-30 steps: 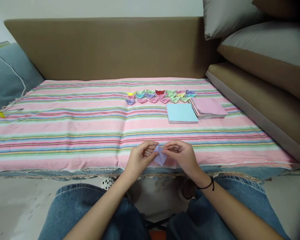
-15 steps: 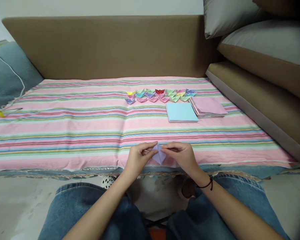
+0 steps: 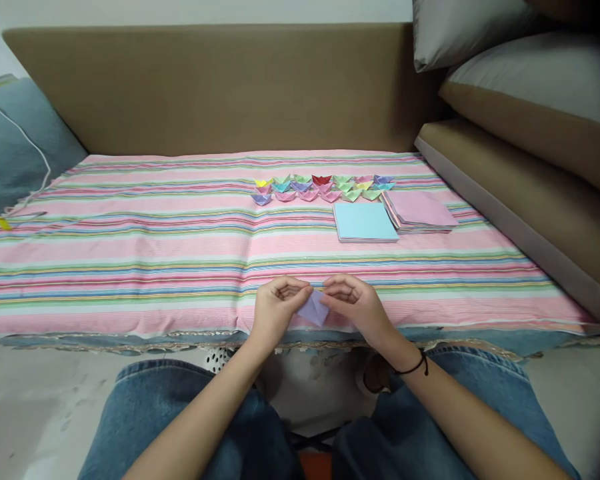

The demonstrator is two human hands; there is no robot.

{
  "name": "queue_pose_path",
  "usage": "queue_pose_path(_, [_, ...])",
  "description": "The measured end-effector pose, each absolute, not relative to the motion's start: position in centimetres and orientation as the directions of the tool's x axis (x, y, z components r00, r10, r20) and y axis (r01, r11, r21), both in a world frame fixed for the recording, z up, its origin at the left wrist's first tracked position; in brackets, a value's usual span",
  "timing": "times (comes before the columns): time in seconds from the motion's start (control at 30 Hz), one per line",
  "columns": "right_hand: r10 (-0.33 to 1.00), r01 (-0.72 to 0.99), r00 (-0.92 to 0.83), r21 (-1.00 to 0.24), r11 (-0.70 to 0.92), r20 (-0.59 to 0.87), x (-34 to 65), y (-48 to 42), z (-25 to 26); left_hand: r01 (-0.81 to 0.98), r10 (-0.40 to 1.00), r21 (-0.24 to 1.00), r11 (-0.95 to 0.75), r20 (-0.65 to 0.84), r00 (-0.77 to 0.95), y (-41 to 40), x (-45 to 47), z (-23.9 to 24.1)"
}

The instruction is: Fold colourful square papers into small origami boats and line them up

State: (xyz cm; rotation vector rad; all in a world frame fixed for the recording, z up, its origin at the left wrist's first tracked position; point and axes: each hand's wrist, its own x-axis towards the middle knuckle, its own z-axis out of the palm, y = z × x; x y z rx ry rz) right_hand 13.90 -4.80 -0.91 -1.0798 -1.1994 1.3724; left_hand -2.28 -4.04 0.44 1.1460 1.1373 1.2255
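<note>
purple paper (image 3: pixel 314 311) is near the 6 o'clock edge of the cloth (image 3: pixel 190 248), left hand (image 3: pixel 276 305) pinching it at 9, right hand (image 3: pixel 357 301) pinching it at 3. folded papers (image 3: pixel 308 195) sit at 12, blue stack (image 3: pixel 365 222) around 1.

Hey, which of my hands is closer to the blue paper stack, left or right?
Right. Your right hand is almost straight below the blue stack, on your side of it. Your left hand is also on your side, but farther off to the left.
</note>
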Motion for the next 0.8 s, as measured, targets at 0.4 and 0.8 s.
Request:
queue_pose_path(0.4, [0.970, -0.106, -0.219, -0.986, -0.130, -0.105, 13.30, -5.07, -0.92, -0.288, 0.988, 0.948, 0.136, -0.150, -0.028, -4.07, -2.16, 1.22])
queue_pose_path(0.8, [0.968, -0.093, -0.247, -0.993, -0.074, -0.049, 13.21, -4.94, -0.72, -0.355, 0.989, 0.934, 0.040, -0.087, -0.117, -3.55, -2.62, 1.14])
